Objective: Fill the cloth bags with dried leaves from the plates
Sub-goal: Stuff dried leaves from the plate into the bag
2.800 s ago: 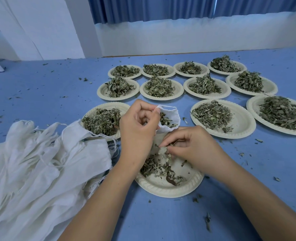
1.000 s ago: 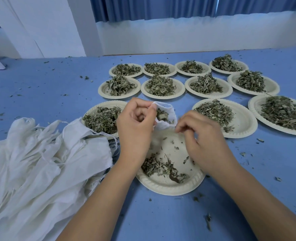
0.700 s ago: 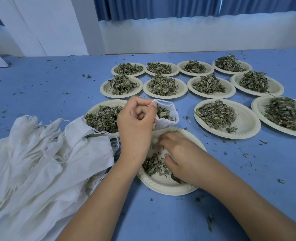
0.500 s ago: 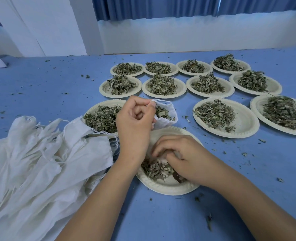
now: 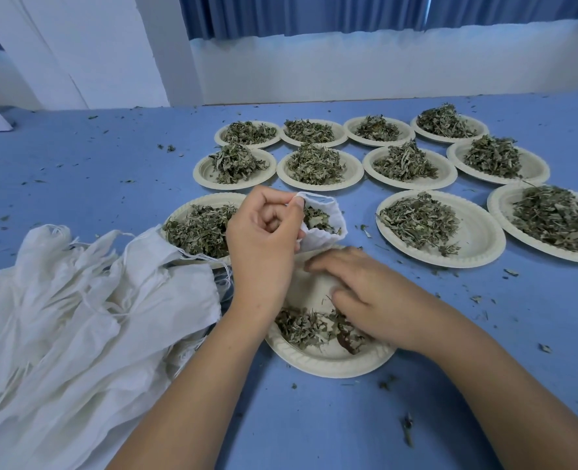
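Note:
My left hand (image 5: 264,245) pinches the rim of a small white cloth bag (image 5: 320,237) and holds its mouth open above the near paper plate (image 5: 331,366). Dried leaves show inside the bag. My right hand (image 5: 372,300) lies palm down on that plate, fingers stretched toward the left just below the bag. A thin scatter of dried leaves (image 5: 301,329) lies on the plate's near part, by my right thumb. What sits under the palm is hidden.
A heap of white cloth bags (image 5: 77,317) with loose drawstrings covers the blue surface at the left, overlapping a leaf-filled plate (image 5: 196,206). Several more plates of dried leaves (image 5: 419,225) stand in rows behind and to the right. Leaf crumbs lie all around.
My right hand came down from the bag's mouth to the near plate, curled over the leaves, and now lies flatter with its fingers stretched left. The left hand kept holding the bag.

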`<state>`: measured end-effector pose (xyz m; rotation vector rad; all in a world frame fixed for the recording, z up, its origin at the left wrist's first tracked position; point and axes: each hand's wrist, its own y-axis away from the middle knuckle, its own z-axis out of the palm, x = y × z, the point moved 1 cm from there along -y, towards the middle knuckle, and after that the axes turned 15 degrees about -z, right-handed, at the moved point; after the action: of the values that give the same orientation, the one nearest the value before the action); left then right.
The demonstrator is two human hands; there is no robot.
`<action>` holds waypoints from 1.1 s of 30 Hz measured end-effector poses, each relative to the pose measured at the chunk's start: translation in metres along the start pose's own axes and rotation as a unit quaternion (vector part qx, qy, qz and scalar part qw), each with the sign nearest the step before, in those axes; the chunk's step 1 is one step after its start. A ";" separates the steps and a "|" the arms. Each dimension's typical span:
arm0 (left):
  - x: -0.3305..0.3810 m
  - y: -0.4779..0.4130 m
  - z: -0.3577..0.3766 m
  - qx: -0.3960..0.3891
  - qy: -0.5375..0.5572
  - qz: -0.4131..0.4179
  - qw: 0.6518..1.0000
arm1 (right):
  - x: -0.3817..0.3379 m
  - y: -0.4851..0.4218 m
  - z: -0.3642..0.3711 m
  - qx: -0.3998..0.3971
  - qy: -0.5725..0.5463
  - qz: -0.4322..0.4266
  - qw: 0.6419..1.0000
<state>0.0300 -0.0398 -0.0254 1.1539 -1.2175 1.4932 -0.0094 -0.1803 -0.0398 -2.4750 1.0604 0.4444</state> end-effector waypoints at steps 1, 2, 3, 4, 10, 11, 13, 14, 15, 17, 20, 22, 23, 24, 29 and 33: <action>0.000 0.000 0.000 0.001 -0.001 0.000 1.000 | -0.002 0.000 0.001 -0.044 -0.015 -0.024 0.999; 0.000 0.000 0.000 0.002 -0.002 0.000 1.000 | -0.006 -0.001 0.002 -0.077 -0.042 -0.051 0.995; 0.000 0.000 0.001 0.003 -0.002 0.000 1.000 | -0.011 -0.001 0.003 -0.097 -0.076 -0.071 0.990; 0.000 0.000 0.001 0.004 0.000 -0.002 1.000 | -0.015 0.000 0.002 -0.104 -0.112 -0.074 0.986; 0.000 0.000 0.000 0.002 -0.003 -0.001 1.000 | -0.001 0.005 -0.013 0.053 0.013 0.009 0.998; -0.001 0.000 0.000 0.001 -0.003 -0.001 1.000 | 0.002 0.004 -0.014 0.048 0.062 0.034 0.996; -0.001 0.000 0.000 -0.002 -0.003 0.000 1.000 | 0.003 0.004 -0.014 0.014 0.078 0.061 0.995; -0.001 0.000 0.000 -0.002 -0.003 0.000 1.000 | 0.003 0.005 -0.013 0.005 0.048 0.061 0.997; -0.001 0.001 0.000 -0.003 -0.002 0.000 1.000 | 0.002 0.007 -0.013 0.004 -0.006 0.065 0.998; 0.000 0.001 0.000 -0.002 -0.001 -0.002 1.000 | -0.001 0.008 -0.013 0.022 -0.119 0.089 0.989; 0.000 0.000 0.000 0.001 0.000 -0.004 1.000 | 0.002 0.009 -0.018 0.083 -0.059 0.084 0.991; 0.000 0.000 0.000 0.001 -0.001 -0.004 1.000 | 0.004 0.009 -0.019 0.067 -0.028 0.096 0.993; 0.000 0.001 0.000 0.000 -0.001 -0.003 1.000 | 0.003 0.009 -0.016 0.051 -0.073 0.106 0.990; 0.000 0.001 0.001 0.000 -0.002 -0.002 1.000 | 0.000 0.008 -0.013 0.035 -0.136 0.114 0.984; 0.000 0.001 -0.001 0.003 -0.002 0.001 1.000 | 0.001 0.008 -0.016 0.081 -0.233 0.082 0.966; 0.000 0.001 0.000 0.002 -0.001 0.003 1.000 | -0.003 0.011 -0.021 -0.075 -0.249 0.008 0.966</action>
<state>0.0287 -0.0396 -0.0255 1.1556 -1.2214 1.4992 -0.0169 -0.1959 -0.0233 -2.2896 0.8588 1.1178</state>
